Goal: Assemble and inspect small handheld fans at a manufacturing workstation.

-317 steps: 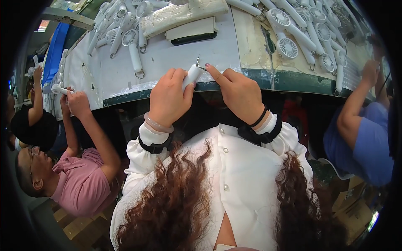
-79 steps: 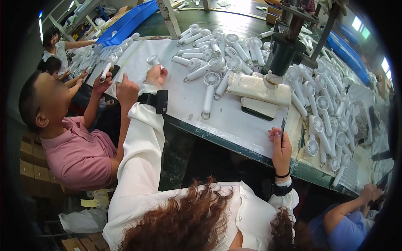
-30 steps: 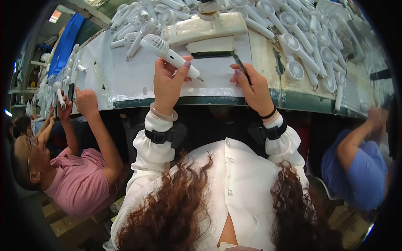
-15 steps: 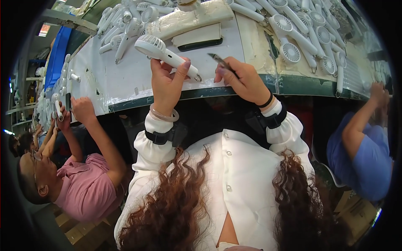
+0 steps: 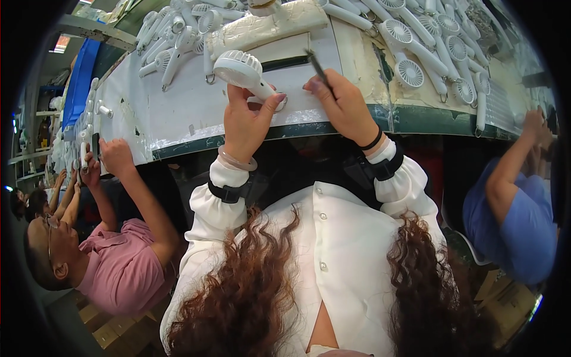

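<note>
A white handheld fan [image 5: 240, 69] is gripped by its handle in my left hand [image 5: 247, 124], with the round grille head up and to the left. The thumb presses on the handle, whose lower end points away to the right. My right hand [image 5: 347, 112] is closed around a slim, dark, pointed tool [image 5: 317, 66] that looks like a small knife. Its tip points up and away from me, apart from the fan. Both hands are above the near edge of the white work surface [image 5: 184, 113].
Piles of white handheld fans [image 5: 410, 44] lie at the far right and far left. A wrapped, padded white block [image 5: 267, 28] stands ahead, a black strip [image 5: 285, 63] before it. One person in pink [image 5: 128, 262] works at left, another in blue [image 5: 505, 220] at right.
My left hand has shifted slightly right and turned the fan, so its handle end now points farther away from view. The tool in my right hand has swung to a steeper angle.
</note>
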Motion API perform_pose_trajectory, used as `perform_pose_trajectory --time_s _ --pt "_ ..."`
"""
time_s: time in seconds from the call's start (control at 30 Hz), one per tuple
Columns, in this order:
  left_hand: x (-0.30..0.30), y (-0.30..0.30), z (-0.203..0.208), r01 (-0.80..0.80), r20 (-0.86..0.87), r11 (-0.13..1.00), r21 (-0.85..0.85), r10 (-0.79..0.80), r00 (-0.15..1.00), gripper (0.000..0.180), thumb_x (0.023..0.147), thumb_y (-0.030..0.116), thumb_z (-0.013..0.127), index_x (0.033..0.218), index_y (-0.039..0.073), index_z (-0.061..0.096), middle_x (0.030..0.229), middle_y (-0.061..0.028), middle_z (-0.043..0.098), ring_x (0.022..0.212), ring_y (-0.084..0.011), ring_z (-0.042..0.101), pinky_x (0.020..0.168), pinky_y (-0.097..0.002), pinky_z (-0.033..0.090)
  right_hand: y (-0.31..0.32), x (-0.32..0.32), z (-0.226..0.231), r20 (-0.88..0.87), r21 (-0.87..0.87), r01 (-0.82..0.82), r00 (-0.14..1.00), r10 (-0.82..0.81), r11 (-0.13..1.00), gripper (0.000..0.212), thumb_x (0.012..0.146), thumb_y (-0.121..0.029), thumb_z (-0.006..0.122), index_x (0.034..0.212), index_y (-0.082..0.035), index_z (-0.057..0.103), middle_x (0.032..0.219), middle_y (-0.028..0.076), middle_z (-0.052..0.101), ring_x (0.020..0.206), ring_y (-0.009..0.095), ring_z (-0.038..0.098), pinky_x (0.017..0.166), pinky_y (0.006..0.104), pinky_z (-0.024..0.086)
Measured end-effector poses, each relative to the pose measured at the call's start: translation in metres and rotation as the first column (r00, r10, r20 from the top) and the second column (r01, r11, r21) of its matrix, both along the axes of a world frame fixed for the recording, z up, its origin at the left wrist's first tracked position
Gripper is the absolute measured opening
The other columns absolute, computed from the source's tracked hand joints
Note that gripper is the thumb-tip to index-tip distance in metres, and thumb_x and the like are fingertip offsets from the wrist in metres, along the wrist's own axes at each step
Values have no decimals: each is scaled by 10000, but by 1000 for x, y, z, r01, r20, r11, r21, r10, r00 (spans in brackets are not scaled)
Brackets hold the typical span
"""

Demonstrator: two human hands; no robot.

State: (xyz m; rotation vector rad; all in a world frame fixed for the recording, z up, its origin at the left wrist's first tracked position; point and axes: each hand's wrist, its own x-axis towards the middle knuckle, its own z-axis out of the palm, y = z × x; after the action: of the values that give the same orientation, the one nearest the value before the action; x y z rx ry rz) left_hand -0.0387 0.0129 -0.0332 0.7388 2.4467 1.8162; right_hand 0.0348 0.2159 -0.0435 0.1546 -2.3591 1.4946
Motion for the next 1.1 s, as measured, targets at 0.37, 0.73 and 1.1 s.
perform_pose_trajectory --time_s 0.37,0.73,1.1 --pt "14 10 -2 -95 -139 983 -156 73 988 591 850 339 819 1222 2 508 882 -136 668 723 -245 678 640 -333 546 -1 3 0 -13 -135 -3 1000 2 991 232 1070 -219 500 1050 -4 584 867 79 690 789 166 647 755 287 513" --pt "4 -5 -3 131 -169 961 -245 -176 970 421 1013 257 606 1310 -21 498 1072 -91 657 823 -163 634 709 -296 517 0 4 0 6 -127 -5 1000 6 992 228 1071 -223 496 1072 -13 586 863 73 689 779 150 643 738 277 511" --pt "9 -7 8 134 -314 971 -196 -192 930 225 945 238 687 964 15 666 888 -127 676 786 -324 639 729 -384 506 0 5 0 -7 -95 -7 1000 6 995 235 1069 -225 501 1082 -6 587 859 76 685 792 155 655 741 278 515"
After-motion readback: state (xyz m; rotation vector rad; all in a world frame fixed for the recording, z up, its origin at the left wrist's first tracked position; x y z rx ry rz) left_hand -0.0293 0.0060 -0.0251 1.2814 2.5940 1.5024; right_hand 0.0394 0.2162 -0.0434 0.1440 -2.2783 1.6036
